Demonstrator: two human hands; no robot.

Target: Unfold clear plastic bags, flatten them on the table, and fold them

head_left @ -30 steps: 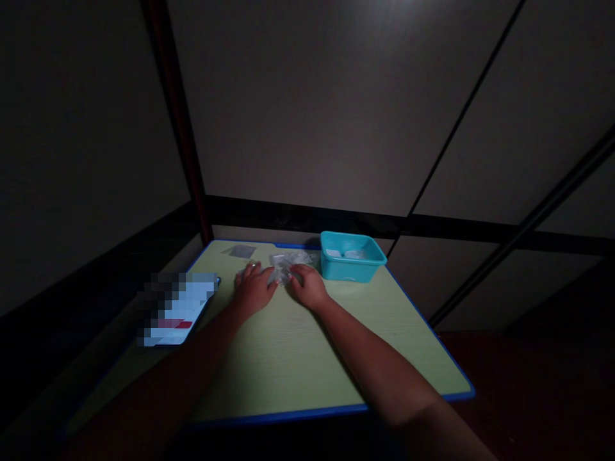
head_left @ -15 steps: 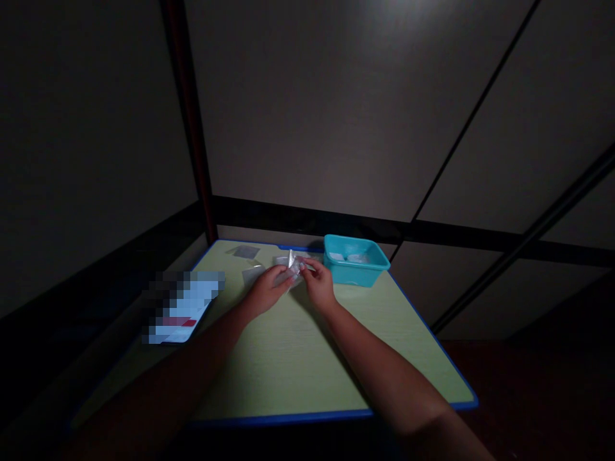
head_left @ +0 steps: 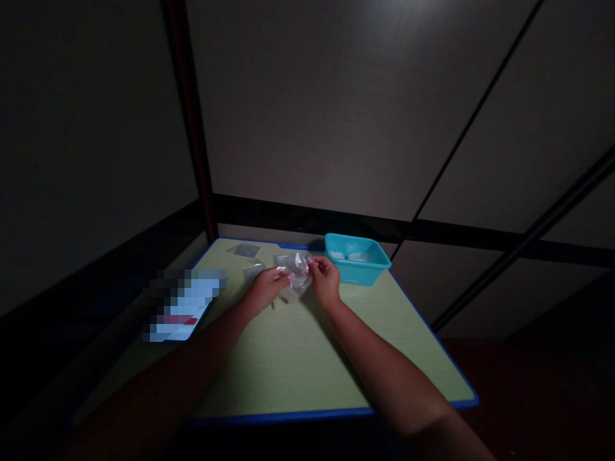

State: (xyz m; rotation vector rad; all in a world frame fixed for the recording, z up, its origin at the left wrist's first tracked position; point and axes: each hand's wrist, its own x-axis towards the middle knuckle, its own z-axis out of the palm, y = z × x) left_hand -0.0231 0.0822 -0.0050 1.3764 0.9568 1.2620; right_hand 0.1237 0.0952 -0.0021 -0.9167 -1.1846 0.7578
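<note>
Left hand (head_left: 266, 289) and right hand (head_left: 327, 280) pinch a clear bag (head_left: 298, 272) between them at the center of the frame in the head view, fingers closed on its opposite sides, above a table (head_left: 288, 358) edged in blue. Right of center, just beside the right hand, sits a turquoise bin (head_left: 360, 272) holding pale items (head_left: 354, 256). A lit phone (head_left: 185, 310) lies at lower left.

Near six o'clock, the crumpled clear plastic film (head_left: 298, 264) is partly hidden by left fingers (head_left: 280, 279); at eight o'clock, the flat bright-screened phone (head_left: 189, 315) is blurred by squares.
</note>
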